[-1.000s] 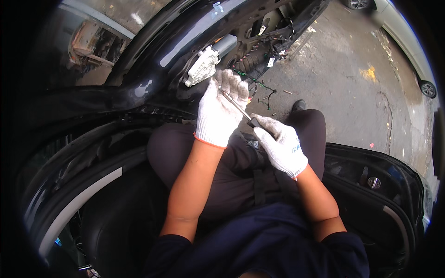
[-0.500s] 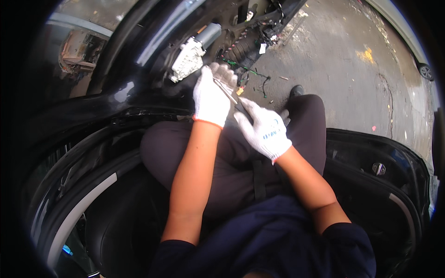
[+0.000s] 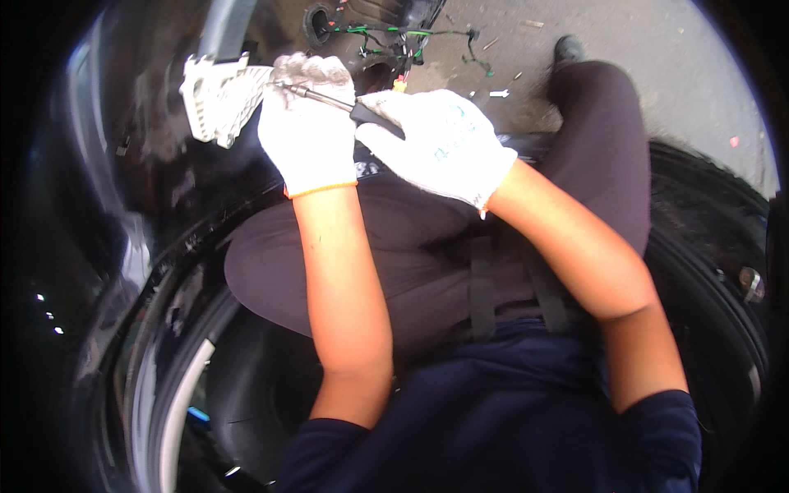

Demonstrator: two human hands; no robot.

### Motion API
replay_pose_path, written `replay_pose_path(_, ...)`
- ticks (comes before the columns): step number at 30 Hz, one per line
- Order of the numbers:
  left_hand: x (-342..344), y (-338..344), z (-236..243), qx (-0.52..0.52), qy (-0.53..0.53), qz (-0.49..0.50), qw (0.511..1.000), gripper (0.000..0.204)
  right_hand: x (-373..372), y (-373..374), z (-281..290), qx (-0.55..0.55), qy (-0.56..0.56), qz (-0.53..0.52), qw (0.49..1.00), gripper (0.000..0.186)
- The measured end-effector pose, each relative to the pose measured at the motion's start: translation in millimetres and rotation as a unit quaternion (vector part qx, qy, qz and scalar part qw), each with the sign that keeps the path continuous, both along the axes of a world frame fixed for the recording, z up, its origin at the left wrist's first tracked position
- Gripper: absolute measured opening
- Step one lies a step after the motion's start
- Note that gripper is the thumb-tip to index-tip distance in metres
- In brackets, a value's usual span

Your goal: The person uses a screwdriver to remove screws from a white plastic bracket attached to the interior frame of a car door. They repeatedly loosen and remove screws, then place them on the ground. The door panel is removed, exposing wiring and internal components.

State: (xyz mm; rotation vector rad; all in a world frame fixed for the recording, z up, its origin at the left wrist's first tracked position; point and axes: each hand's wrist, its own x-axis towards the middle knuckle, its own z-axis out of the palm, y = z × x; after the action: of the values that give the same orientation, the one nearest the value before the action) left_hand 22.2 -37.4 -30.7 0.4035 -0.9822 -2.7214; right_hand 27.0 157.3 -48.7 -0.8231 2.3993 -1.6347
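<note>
A screwdriver (image 3: pixel 327 99) with a metal shaft and a black handle lies across both white-gloved hands. My right hand (image 3: pixel 440 144) is closed round the handle. The curled fingers of my left hand (image 3: pixel 308 131) are closed about the tip end of the shaft; their glove tips are stained dark. Whether they also pinch a small part there is hidden. Just left of my left hand, touching or nearly so, is a white ribbed motor housing (image 3: pixel 215 103) with a grey cylinder (image 3: pixel 227 31) above it, against a black panel.
Green and black wiring (image 3: pixel 444 33) hangs beyond my hands, with a yellow connector (image 3: pixel 400 85) near it. Small bits of debris (image 3: pixel 499 94) lie on the grey ground. The black car door sill (image 3: pixel 699 177) curves round my bent legs (image 3: pixel 604 140).
My view has shifted, and both hands now appear higher and beside the white housing. The screwdriver has turned closer to level, its tip still at my left hand.
</note>
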Motion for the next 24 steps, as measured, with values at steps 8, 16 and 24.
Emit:
replay_pose_path(8,1.8,-6.7,12.5,0.023,-0.041,-0.053,0.997,0.03,-6.6,-5.3,-14.5,-0.023,-0.056,0.044,0.997,0.036)
replay_pose_path(16,2.8,-7.9,20.2,0.003,-0.135,0.03,0.99,0.026,-6.6,-9.5,-11.8,-0.018,-0.136,0.052,0.989,0.039)
replay_pose_path(24,-2.0,-3.5,25.9,0.037,-0.122,0.011,0.992,0.03,-8.8,-10.8,-4.0,-0.056,-0.186,0.055,0.979,0.037)
